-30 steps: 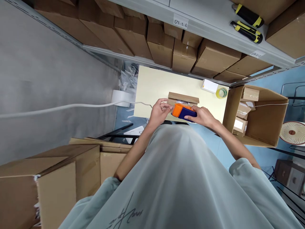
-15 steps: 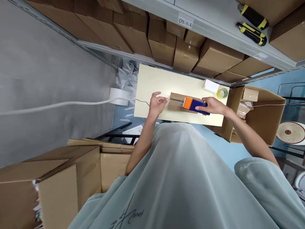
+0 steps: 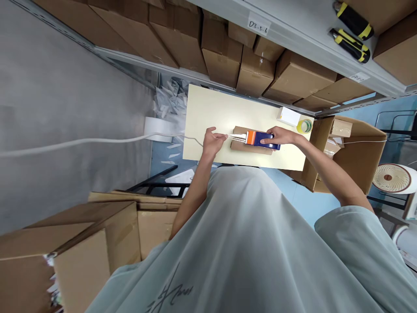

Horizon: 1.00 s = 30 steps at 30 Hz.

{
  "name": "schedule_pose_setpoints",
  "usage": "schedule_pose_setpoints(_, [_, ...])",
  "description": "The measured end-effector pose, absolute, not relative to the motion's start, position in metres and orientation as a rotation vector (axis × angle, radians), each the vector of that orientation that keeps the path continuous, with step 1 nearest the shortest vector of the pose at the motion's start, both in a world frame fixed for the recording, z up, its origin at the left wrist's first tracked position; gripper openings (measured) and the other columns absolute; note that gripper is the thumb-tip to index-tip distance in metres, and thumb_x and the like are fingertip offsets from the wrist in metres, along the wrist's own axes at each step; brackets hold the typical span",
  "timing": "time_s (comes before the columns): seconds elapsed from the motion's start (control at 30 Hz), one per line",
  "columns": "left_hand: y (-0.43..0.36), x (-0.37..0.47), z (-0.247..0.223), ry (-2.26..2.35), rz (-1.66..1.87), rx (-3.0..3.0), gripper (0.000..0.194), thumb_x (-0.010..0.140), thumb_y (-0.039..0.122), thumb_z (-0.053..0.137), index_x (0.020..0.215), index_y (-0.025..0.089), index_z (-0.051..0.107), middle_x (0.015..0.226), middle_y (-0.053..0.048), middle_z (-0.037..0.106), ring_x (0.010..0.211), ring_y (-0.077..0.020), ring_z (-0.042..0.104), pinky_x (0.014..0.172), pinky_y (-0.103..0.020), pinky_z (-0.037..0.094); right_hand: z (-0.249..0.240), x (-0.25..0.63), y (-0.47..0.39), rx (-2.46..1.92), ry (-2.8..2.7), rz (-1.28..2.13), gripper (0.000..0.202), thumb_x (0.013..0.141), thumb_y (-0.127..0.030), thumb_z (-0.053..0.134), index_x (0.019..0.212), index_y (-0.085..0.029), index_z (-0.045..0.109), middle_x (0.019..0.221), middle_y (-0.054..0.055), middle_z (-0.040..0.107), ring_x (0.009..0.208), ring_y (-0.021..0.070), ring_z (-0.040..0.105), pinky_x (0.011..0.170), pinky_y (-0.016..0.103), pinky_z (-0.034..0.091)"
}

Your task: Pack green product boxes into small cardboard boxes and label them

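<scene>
A small brown cardboard box [image 3: 251, 150] lies flat on the pale yellow tabletop. My right hand [image 3: 276, 136] grips a blue and orange tape dispenser [image 3: 257, 138] over the top of this box, its orange end pointing left. From that end a shiny clear strip of tape [image 3: 237, 137] runs to my left hand [image 3: 213, 142]. The thumb and fingertips of my left hand are pinched together at the strip's end, by the box's left edge. The box's top is partly hidden beneath the dispenser and the right hand.
At the table's [image 3: 208, 106] back right are a white box [image 3: 288, 116] and a tape roll [image 3: 304, 126]. An open carton [image 3: 361, 161] with small boxes stands to the right. Shelved cartons [image 3: 221, 56] line the back. A white cable [image 3: 97, 140] crosses from the left.
My right hand has moved the tape dispenser a little left along the box, closer to my left hand. The strip between them now shows bright white. My left hand has barely moved.
</scene>
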State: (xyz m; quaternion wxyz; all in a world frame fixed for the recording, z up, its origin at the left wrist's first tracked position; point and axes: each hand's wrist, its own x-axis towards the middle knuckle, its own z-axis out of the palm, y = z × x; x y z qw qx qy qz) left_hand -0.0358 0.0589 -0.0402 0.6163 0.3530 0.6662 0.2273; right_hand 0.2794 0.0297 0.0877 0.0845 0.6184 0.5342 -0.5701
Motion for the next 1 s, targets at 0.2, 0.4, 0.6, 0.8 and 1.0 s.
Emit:
schedule_pose_setpoints(0.2, [0.058, -0.034, -0.061, 1.546, 0.502, 0.804, 0.069, 0.075, 0.018, 0.087, 0.137, 0.021, 0.057, 0.086, 0.001, 0.081, 0.11, -0.0273, 0.081, 0.114, -0.046, 0.056, 0.073, 0.277, 0.034, 1.829, 1.639, -1.599, 0.072, 0.079, -0.089, 0.082, 0.085, -0.018, 0.072, 0.072, 0.001, 0.068, 0.066, 0.017, 0.06, 0.064, 0.029, 0.045])
schedule_pose_setpoints(0.4, [0.057, -0.032, -0.077, 1.547, 0.485, 0.783, 0.073, 0.074, 0.017, 0.086, 0.141, 0.02, 0.058, 0.088, 0.0, 0.083, 0.111, -0.0266, 0.081, 0.114, -0.046, 0.056, 0.074, 0.272, 0.036, 1.833, 1.607, -1.563, 0.073, 0.08, -0.088, 0.082, 0.09, -0.016, 0.075, 0.073, 0.003, 0.07, 0.068, 0.018, 0.062, 0.065, 0.029, 0.045])
schedule_pose_setpoints(0.6, [0.059, -0.034, -0.088, 1.536, 0.471, 0.807, 0.079, 0.074, 0.018, 0.087, 0.147, 0.02, 0.058, 0.092, -0.001, 0.085, 0.113, -0.0275, 0.081, 0.114, -0.046, 0.056, 0.077, 0.267, 0.037, 1.849, 1.571, -1.545, 0.072, 0.083, -0.086, 0.082, 0.094, -0.016, 0.077, 0.074, 0.004, 0.073, 0.069, 0.0191, 0.066, 0.067, 0.029, 0.047])
schedule_pose_setpoints(0.8, [0.055, -0.025, -0.1, 1.514, 0.414, 0.779, 0.088, 0.076, 0.022, 0.087, 0.157, 0.014, 0.056, 0.102, -0.007, 0.087, 0.119, -0.03, 0.081, 0.114, -0.047, 0.058, 0.077, 0.258, 0.036, 1.849, 1.554, -1.471, 0.069, 0.085, -0.082, 0.084, 0.101, -0.015, 0.081, 0.079, 0.006, 0.077, 0.071, 0.0201, 0.068, 0.069, 0.03, 0.048])
schedule_pose_setpoints(1.0, [0.041, -0.021, -0.094, 1.51, 0.392, 0.895, 0.085, 0.086, 0.033, 0.09, 0.16, 0.01, 0.057, 0.112, -0.012, 0.087, 0.128, -0.0326, 0.08, 0.12, -0.048, 0.056, 0.075, 0.249, 0.038, 1.81, 1.58, -1.411, 0.071, 0.084, -0.082, 0.083, 0.104, -0.014, 0.085, 0.085, 0.008, 0.08, 0.076, 0.0215, 0.071, 0.069, 0.03, 0.048])
